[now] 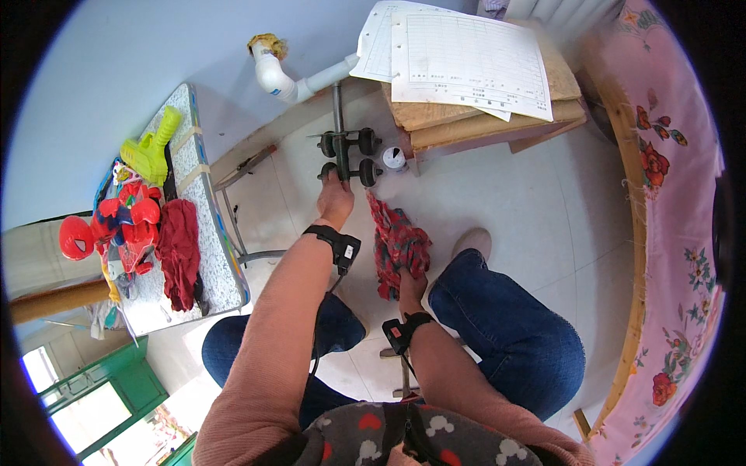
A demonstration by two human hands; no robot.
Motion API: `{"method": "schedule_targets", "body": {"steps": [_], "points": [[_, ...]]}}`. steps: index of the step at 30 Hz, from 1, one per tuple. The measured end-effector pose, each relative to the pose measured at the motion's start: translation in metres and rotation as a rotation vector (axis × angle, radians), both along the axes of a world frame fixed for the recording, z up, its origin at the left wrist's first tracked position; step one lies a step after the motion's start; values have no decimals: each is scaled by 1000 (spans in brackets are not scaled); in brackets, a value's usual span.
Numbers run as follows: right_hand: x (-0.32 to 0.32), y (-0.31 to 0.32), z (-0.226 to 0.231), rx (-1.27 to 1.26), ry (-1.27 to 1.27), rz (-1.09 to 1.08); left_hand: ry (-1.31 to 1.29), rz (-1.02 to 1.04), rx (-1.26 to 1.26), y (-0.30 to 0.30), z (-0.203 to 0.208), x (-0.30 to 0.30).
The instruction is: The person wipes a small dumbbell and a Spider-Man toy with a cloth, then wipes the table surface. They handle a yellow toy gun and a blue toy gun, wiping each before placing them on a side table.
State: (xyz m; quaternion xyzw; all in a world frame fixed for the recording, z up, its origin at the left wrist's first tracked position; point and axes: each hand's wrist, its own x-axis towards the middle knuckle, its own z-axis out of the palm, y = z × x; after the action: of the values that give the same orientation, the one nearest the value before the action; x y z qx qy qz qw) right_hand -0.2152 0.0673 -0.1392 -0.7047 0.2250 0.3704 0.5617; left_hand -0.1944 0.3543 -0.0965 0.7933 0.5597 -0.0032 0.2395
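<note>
- Left hand (pixel 335 203): fingers drawn together at the lower end of a dark metal post fitted with black, round, wheel-like pieces (pixel 340 147); fingertips reach the post beside the lower left wheel; whether they close fully around it cannot be told
- Right hand (pixel 412 287): fingers narrowed on a bunched red-and-dark patterned cloth (pixel 401 247); fingertips partly hidden in its folds
- Location of the handled items: the wheeled post is ahead of the left hand, toward the wall; the cloth is ahead of the right hand, its narrow upper end near the lower right wheel
- Both wrists carry black straps with small box-shaped devices, a cable running from each; sleeves are ribbed and pinkish-brown
- Small white cylindrical container (pixel 395 159): on the floor just beside the wheels, to their right
- Pale tiled floor (pixel 536 194): beneath the work, with the person's blue jeans on either side of the forearms
- Low wooden table (pixel 466 138): beyond the container, bearing printed white paper sheets (pixel 470 62)
- White plastic pipe (pixel 273 78): bent, at the wall
- Speckled grey-white tabletop (pixel 221 272): at left, bearing a red toy figure (pixel 78 237), a yellow-green plastic toy (pixel 148 155) and a crumpled dark red cloth (pixel 179 252)
- Pink floral fabric (pixel 684 233): along the right side
</note>
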Motion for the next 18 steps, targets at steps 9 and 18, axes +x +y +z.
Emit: {"method": "schedule_targets", "body": {"steps": [9, 18], "points": [[47, 63, 40, 250, -81, -201, -225, -440, 184, -40, 44, 87], [54, 61, 42, 208, -192, -155, -62, -662, -30, -32, 31, 89]]}}
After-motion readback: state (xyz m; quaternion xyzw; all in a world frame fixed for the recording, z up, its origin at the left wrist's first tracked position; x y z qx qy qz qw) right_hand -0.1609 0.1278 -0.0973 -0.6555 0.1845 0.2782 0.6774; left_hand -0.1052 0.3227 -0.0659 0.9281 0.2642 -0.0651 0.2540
